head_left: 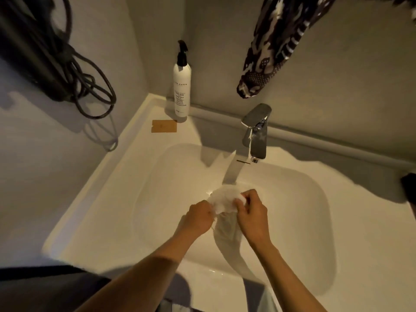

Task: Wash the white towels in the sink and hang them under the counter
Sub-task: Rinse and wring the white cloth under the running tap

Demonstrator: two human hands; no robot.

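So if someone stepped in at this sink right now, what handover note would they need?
Left hand: gripping one end of the white towel.
Right hand: pinching the other end of the bunched part.
Towel: wet, held over the sink basin in front of the faucet; its tail hangs down between the wrists.
Soap bottle stands at the back left corner.
Done: washing under way.
Left: finish rinsing, wring, hang under the counter. No other towels are in view.

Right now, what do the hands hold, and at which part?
Both the left hand and right hand grip the white towel at its bunched upper end.
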